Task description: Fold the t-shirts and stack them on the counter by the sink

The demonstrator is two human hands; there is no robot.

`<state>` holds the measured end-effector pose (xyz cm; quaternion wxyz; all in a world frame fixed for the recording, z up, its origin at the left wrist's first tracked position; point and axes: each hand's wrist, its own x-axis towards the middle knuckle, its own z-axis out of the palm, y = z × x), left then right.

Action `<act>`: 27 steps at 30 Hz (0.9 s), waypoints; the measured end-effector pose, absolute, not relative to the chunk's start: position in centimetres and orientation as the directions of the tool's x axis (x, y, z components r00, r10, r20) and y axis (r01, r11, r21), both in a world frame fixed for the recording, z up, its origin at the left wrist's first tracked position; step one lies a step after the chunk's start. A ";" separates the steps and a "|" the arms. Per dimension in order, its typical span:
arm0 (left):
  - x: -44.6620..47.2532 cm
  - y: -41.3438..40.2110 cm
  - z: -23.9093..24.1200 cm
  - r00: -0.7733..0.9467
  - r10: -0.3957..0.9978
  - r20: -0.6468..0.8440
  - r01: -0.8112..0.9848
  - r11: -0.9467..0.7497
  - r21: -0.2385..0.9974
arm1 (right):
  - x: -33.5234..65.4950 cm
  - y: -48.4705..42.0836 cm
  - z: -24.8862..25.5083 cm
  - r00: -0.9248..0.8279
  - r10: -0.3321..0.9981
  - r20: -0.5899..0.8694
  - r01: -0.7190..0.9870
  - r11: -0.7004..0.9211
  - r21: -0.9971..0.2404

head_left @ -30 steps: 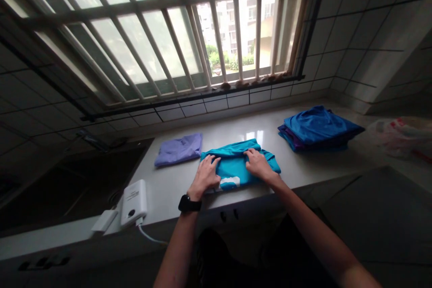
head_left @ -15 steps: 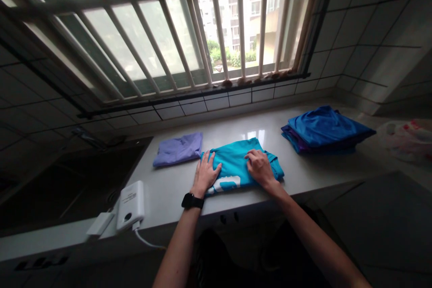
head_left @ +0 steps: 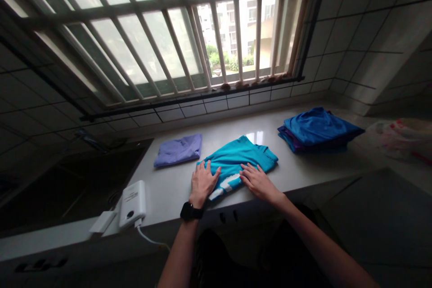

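A turquoise T-shirt (head_left: 241,150) with a white print lies folded on the light countertop (head_left: 162,189), turned at an angle to the counter's front edge. My left hand (head_left: 204,181) rests on its left end with fingers spread; a black watch is on that wrist. Flat on the shirt's front side, near the white print, lies my right hand (head_left: 258,182), its fingers stretched out. A folded lilac garment (head_left: 178,149) sits to the left behind my left hand. Over to the right is a stack of folded blue and purple clothes (head_left: 319,130).
A white power bank (head_left: 132,204) with a cable stands at the counter's left front, beside a small white box (head_left: 103,222). The dark sink (head_left: 67,184) is on the left. A plastic bag (head_left: 398,137) lies far right. A barred window (head_left: 189,36) is behind.
The turquoise shirt has turned, its left end coming nearer the front edge. My right hand has moved left and toward me, and its curled fingers have straightened. The view has shifted slightly.
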<state>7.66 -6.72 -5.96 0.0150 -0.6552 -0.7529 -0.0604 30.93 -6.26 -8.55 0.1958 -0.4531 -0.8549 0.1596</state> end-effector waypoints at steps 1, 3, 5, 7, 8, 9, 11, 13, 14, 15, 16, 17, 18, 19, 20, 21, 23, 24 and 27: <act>8.0 -7.7 -5.7 -0.156 0.983 0.098 0.987 0.151 0.050 | 31.6 -5.6 -8.3 -0.525 0.832 0.182 0.707 0.545 -0.451; 8.6 -10.0 -5.3 -0.171 0.980 0.105 0.985 0.170 0.017 | 33.0 -4.6 -7.9 -0.528 0.832 0.170 0.712 0.542 -0.447; 9.1 -12.5 -5.2 -0.155 0.981 0.116 0.988 0.157 -0.008 | 34.2 -4.4 -7.4 -0.521 0.834 0.181 0.716 0.542 -0.439; 9.2 -15.0 -5.3 -0.123 0.983 0.135 0.992 0.125 -0.014 | 35.3 -5.4 -7.0 -0.565 0.793 0.227 0.666 0.601 -0.442; 9.0 -16.1 -5.5 -0.106 0.982 0.159 0.994 0.107 -0.002 | 35.8 -6.3 -6.9 -0.610 0.751 0.254 0.612 0.650 -0.450; 8.8 -17.0 -5.8 -0.081 0.978 0.194 0.997 0.078 0.023 | 36.3 -7.4 -6.9 -0.661 0.697 0.277 0.547 0.701 -0.459; 8.0 -18.3 -6.7 0.020 0.964 0.265 0.995 -0.045 0.087 | 36.8 -9.8 -7.3 -0.745 0.601 0.290 0.438 0.768 -0.467; 7.1 -18.8 -7.9 0.174 0.940 0.292 0.966 -0.220 0.132 | 36.6 -11.7 -8.4 -0.761 0.587 0.277 0.441 0.781 -0.442; 6.8 -18.7 -8.5 0.236 0.928 0.288 0.948 -0.285 0.144 | 36.2 -12.4 -9.0 -0.743 0.611 0.275 0.481 0.772 -0.415; 6.4 -18.5 -9.1 0.270 0.921 0.280 0.936 -0.319 0.149 | 35.6 -12.9 -9.8 -0.709 0.646 0.284 0.533 0.754 -0.384; 6.1 -18.4 -9.5 0.281 0.919 0.275 0.932 -0.330 0.150 | 35.0 -13.2 -10.4 -0.667 0.680 0.305 0.582 0.731 -0.357; 5.8 -18.2 -9.8 0.280 0.920 0.276 0.932 -0.330 0.153 | 34.4 -13.5 -11.0 -0.623 0.705 0.337 0.618 0.709 -0.340; 5.5 -18.1 -9.9 0.283 0.918 0.278 0.928 -0.335 0.162 | 33.9 -13.7 -11.3 -0.588 0.717 0.374 0.635 0.696 -0.334; 5.1 -18.1 -9.7 0.296 0.913 0.279 0.919 -0.352 0.177 | 33.4 -13.9 -11.4 -0.565 0.714 0.413 0.632 0.696 -0.340; 4.7 -18.2 -9.3 0.318 0.907 0.278 0.904 -0.378 0.198 | 33.2 -14.1 -11.3 -0.552 0.703 0.447 0.609 0.707 -0.359; 4.2 -18.4 -8.7 0.342 0.899 0.272 0.887 -0.404 0.222 | 33.2 -14.3 -10.8 -0.550 0.688 0.473 0.572 0.723 -0.387; 3.4 -18.5 -6.9 0.351 0.894 0.279 0.865 -0.424 0.270 | 33.5 -14.3 -9.3 -0.547 0.671 0.501 0.490 0.742 -0.458; 3.3 -18.3 -5.8 0.331 0.897 0.293 0.862 -0.414 0.294 | 33.7 -13.9 -8.3 -0.536 0.674 0.509 0.455 0.738 -0.498; 4.2 -15.8 -2.4 0.176 0.918 0.356 0.875 -0.312 0.370 | 34.1 -10.9 -5.4 -0.435 0.745 0.506 0.405 0.664 -0.628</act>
